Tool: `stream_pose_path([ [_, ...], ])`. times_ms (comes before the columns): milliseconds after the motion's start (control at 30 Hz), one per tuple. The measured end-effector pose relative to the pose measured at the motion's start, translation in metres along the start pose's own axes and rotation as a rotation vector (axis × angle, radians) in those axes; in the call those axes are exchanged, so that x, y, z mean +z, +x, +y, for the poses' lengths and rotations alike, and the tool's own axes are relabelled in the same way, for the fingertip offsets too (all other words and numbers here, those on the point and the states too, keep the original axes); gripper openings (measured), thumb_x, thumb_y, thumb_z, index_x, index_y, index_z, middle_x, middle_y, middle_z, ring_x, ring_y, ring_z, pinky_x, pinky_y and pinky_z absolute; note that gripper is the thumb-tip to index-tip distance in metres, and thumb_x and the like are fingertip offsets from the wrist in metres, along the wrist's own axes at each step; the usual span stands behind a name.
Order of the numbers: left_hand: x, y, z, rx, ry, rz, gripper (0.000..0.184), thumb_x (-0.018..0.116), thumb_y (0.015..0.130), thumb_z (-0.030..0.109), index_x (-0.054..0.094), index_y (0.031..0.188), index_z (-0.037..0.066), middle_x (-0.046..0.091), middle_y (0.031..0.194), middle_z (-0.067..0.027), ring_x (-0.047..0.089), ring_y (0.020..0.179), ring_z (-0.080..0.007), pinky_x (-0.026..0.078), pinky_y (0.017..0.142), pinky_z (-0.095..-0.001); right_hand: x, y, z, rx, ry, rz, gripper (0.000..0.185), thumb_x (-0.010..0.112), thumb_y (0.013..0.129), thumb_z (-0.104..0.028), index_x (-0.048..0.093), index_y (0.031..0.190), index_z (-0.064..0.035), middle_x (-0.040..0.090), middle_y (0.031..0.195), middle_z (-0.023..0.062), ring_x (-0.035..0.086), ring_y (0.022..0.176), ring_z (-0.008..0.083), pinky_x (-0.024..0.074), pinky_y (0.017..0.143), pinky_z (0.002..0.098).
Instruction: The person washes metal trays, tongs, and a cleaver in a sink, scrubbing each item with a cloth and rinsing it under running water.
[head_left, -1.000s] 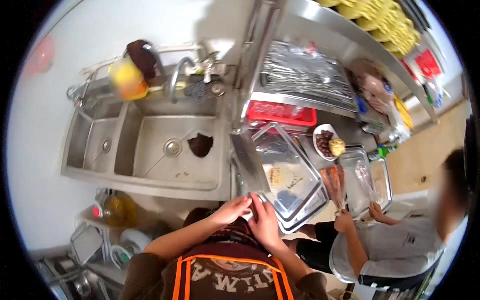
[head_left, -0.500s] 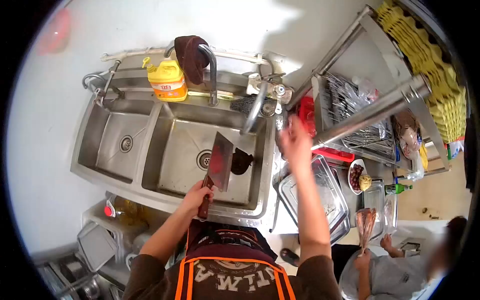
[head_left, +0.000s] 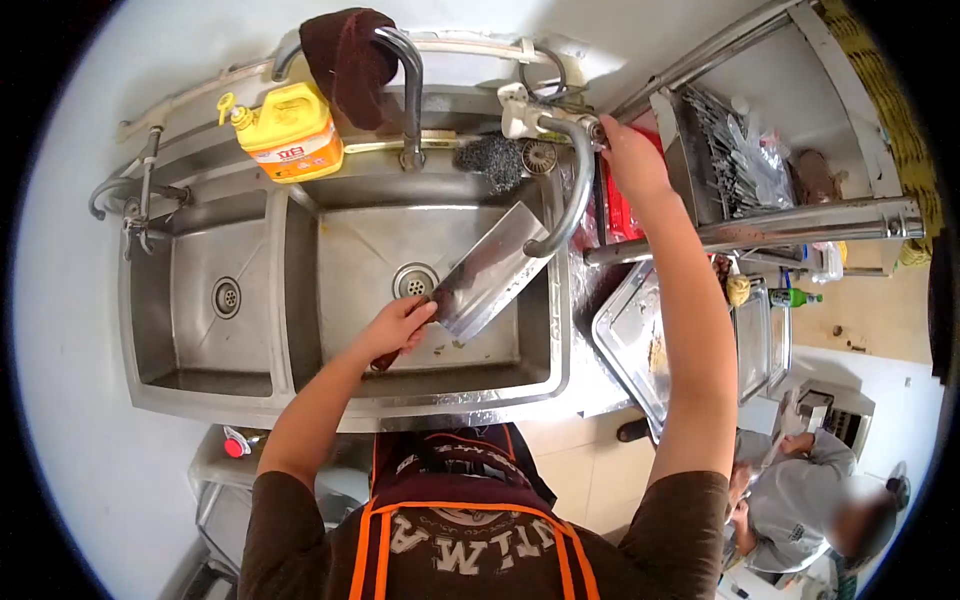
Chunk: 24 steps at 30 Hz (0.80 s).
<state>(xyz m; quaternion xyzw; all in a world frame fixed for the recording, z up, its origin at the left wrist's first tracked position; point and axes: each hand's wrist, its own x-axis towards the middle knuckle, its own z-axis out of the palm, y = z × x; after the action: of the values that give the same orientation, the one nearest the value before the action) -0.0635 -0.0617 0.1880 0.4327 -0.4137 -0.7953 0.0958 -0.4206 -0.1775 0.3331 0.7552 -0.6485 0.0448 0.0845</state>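
Observation:
My left hand (head_left: 400,326) is closed round the dark wooden handle of a cleaver (head_left: 497,268). The broad blade slants up to the right over the larger sink basin (head_left: 345,290), its upper end by the mouth of the curved tap spout (head_left: 577,190). Up at the right, my right hand (head_left: 637,162) has its fingers on the knob (head_left: 598,132) of that tap. No running water can be made out. A few small scraps lie on the basin floor below the blade.
A yellow detergent jug (head_left: 290,135), a steel scouring pad (head_left: 490,162) and a brown cloth (head_left: 348,65) hung over another tap are behind the basin. Metal trays (head_left: 640,340) lie right, below a rack of skewers (head_left: 715,165). Another person (head_left: 800,500) is at lower right.
My right hand has reached up and forward to the tap knob. The cleaver has tilted further right, towards the spout. A dark patch beside the blade is gone from view; the camera view has shifted.

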Motion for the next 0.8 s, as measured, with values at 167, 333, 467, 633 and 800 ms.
stream_pose_path([
  [167,-0.007,0.008,0.004,0.017,-0.016,-0.031,0.028,0.043,0.092,0.033,0.043,0.083,0.006,0.036,0.052,0.0006,0.033,0.039,-0.0079,0.031,0.036,-0.0247,-0.004,0.005,0.009,-0.020,0.001,-0.058,0.042,0.051,0.075,0.003,0.048,0.116,-0.0052,0.061,0.089,0.0173,0.059,0.085,0.0317,0.0477,0.073,0.0370],
  [333,-0.013,0.006,0.011,0.019,0.030,0.001,0.028,0.041,0.093,0.032,0.043,0.085,0.005,0.035,0.051,0.0009,0.031,0.038,-0.0083,0.029,0.035,-0.0246,-0.032,-0.034,-0.030,0.191,0.510,0.419,0.031,0.057,0.077,-0.001,0.054,0.107,-0.0029,0.060,0.083,0.0141,0.058,0.075,0.0276,0.0461,0.069,0.0341],
  [467,-0.017,0.011,0.011,0.010,0.057,0.075,0.028,0.044,0.092,0.030,0.044,0.081,0.005,0.037,0.052,0.0009,0.034,0.039,-0.0080,0.031,0.036,-0.0247,0.078,-0.126,-0.075,0.575,0.815,0.349,0.017,0.052,0.077,0.002,0.060,0.092,-0.0010,0.061,0.086,0.0136,0.059,0.074,0.0242,0.0456,0.068,0.0303],
  [633,-0.015,0.022,0.002,0.006,0.246,0.234,0.027,0.049,0.090,0.028,0.047,0.077,0.005,0.041,0.054,0.0016,0.038,0.042,-0.0073,0.033,0.038,-0.0246,0.280,-0.194,-0.113,0.388,0.702,-0.251,0.049,0.063,0.076,-0.020,0.048,0.120,-0.0067,0.042,0.126,0.0200,0.039,0.117,0.0350,0.0333,0.094,0.0430],
  [800,-0.018,0.042,-0.027,0.051,0.307,0.338,0.027,0.052,0.088,0.029,0.048,0.077,0.005,0.043,0.056,0.0012,0.039,0.044,-0.0069,0.033,0.039,-0.0242,0.363,-0.195,-0.130,0.377,0.630,-0.533,0.066,0.068,0.070,-0.027,0.041,0.128,-0.0090,0.034,0.132,0.0187,0.030,0.123,0.0353,0.0273,0.101,0.0427],
])
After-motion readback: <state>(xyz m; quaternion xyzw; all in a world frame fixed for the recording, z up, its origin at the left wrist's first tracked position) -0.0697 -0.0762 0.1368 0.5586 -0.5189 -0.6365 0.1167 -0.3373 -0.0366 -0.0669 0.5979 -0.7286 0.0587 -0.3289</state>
